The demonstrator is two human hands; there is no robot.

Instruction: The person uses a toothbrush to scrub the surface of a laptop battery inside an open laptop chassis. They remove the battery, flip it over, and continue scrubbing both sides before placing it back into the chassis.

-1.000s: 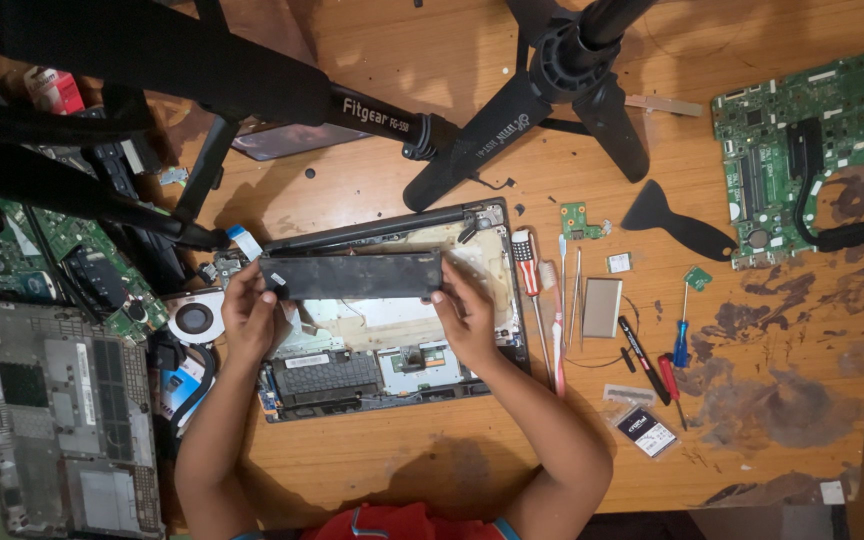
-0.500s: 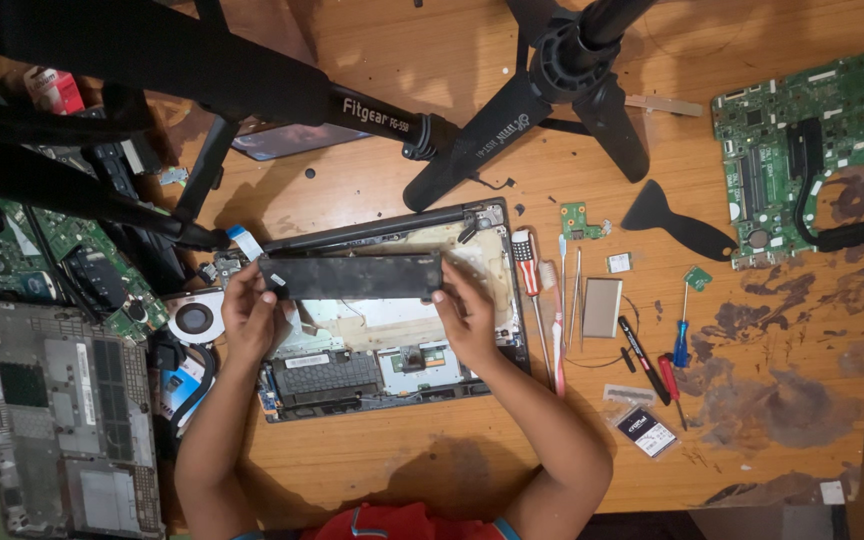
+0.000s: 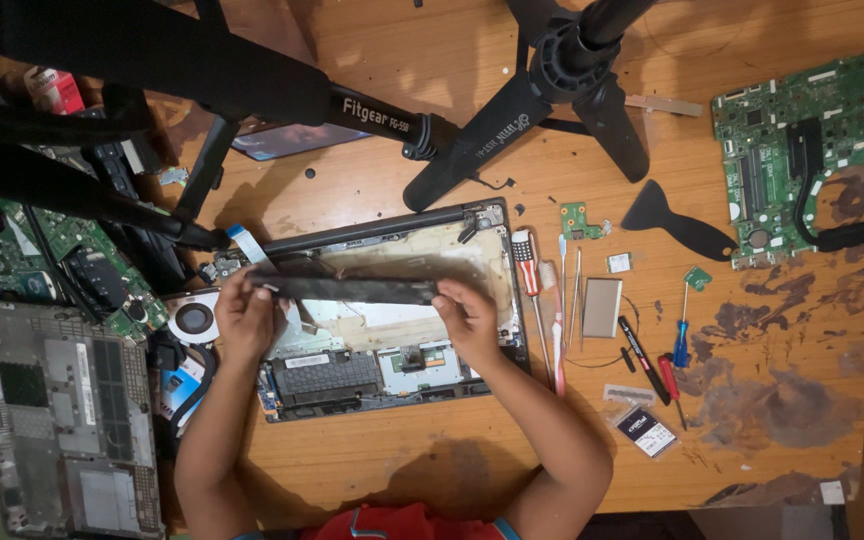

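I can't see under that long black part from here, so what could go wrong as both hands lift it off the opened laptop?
1. The long black part is gripped only at its ends by the left hand and right hand; it may flex or slip onto the opened laptop.
2. Screwdrivers lie close by the right elbow's side; a sweep could scatter them.

**Battery tilts up off the case**

The long black battery [image 3: 352, 288] lay flat a second ago — now it is tipped on edge, looking thinner, held between the left hand [image 3: 244, 318] and right hand [image 3: 469, 318], which sit slightly lower.
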